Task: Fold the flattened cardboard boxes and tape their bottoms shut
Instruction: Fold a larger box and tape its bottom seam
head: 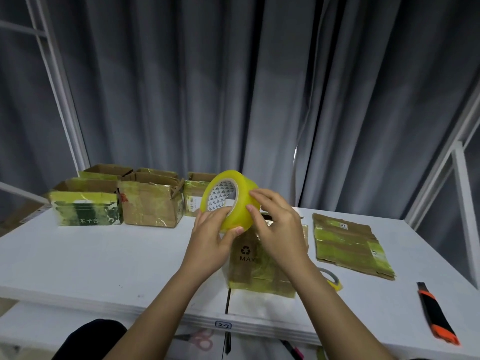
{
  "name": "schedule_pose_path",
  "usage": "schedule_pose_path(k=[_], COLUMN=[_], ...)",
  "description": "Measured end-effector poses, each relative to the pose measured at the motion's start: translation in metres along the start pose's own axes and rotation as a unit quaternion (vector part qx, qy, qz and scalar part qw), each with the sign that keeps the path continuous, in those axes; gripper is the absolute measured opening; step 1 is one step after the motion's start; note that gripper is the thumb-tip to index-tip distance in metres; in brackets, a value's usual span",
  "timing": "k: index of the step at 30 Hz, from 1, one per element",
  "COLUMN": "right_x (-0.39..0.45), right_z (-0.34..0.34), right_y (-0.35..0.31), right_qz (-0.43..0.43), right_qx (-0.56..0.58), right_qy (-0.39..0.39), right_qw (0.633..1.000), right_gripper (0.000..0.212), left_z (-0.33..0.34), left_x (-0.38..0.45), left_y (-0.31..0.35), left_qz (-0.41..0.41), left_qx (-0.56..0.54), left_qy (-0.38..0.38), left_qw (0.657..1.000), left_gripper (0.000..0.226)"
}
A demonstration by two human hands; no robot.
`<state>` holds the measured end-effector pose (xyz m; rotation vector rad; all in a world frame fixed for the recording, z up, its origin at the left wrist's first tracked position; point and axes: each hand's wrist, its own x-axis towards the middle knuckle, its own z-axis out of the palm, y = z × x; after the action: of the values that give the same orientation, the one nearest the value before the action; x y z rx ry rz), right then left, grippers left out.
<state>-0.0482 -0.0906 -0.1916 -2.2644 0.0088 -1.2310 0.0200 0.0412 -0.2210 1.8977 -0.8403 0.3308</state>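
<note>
1. Both hands hold the tape roll (231,200) above the desk (104,255): left hand (213,233) gripping underneath, right hand (272,219) pinching its face.
2. Flattened box (259,266) lies directly below.
3. Advice: feel for the tape's loose end with a fingernail, then peel slowly and straight.

Two bare forearms enter from the lower edge; no sleeves, cuffs or gloves are visible on them. The left hand (211,236) and right hand (276,227) carry no rings, and the wrists carry no watch or bands. Fingernails are short and unpainted. A dark garment (96,339) covers the person's lap or leg at lower left; its type cannot be determined.
</note>
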Motion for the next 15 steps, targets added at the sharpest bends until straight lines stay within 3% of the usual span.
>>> schedule_pose_path(k=[8,11,15], right_x=[0.01,0.013,0.014], right_z=[-0.023,-0.027,-0.019], right_y=[-0.001,-0.003,-0.006], right_qz=[0.085,0.075,0.006], right_qx=[0.097,0.088,0.0], right_qy=[0.017,0.03,0.007], right_qw=[0.991,0.993,1.0], right_gripper=[0.031,0.03,0.026], left_z=[-0.005,-0.006,-0.008], left_x=[-0.006,-0.006,-0.006], left_y=[0.01,0.013,0.02], left_qz=[0.023,0.037,0.055], left_qx=[-0.015,-0.004,0.023], left_qy=[-0.041,-0.035,-0.026], left_qw=[0.999,0.999,0.998], left_gripper=[0.032,0.033,0.051])
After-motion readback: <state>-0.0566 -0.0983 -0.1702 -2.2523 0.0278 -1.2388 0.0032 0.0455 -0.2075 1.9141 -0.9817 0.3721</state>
